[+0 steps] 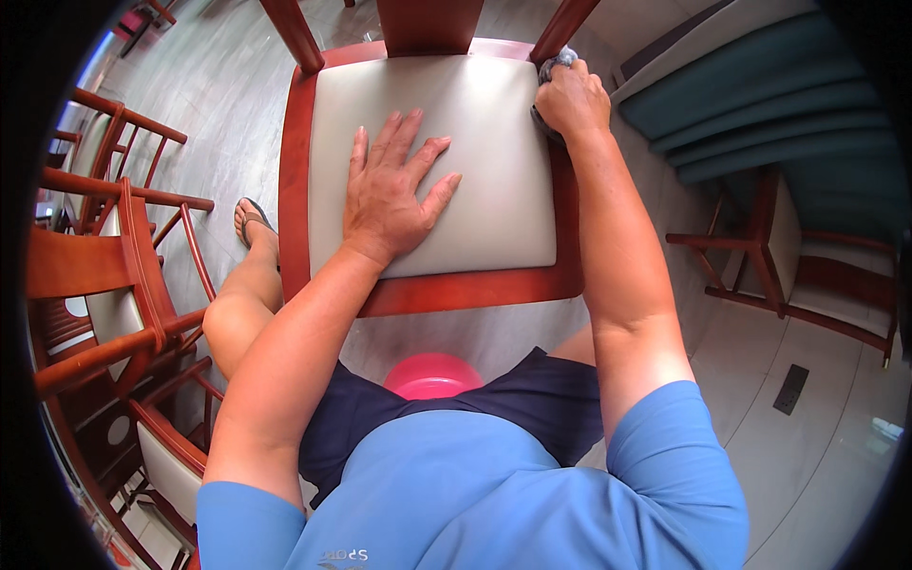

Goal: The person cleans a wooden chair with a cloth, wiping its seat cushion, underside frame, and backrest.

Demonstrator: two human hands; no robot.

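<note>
Before me stands a reddish-brown wooden chair with a cream padded seat (491,206), its backrest (429,25) on the far side. My left hand (392,185) rests flat on the seat pad, left of its middle, fingers spread and holding nothing. At the far right corner of the seat frame, my right hand (576,100) is closed around a grey-blue cloth (558,65). The cloth presses against the wooden edge near the foot of the right back post (566,28). Most of the cloth is hidden under my fingers.
More wooden chairs (82,263) crowd the left side. A pink plastic basin or stool (433,374) sits on the floor between my legs. On the right are a dark green curtain (755,107), another chair (773,242) and a black wall socket (791,390).
</note>
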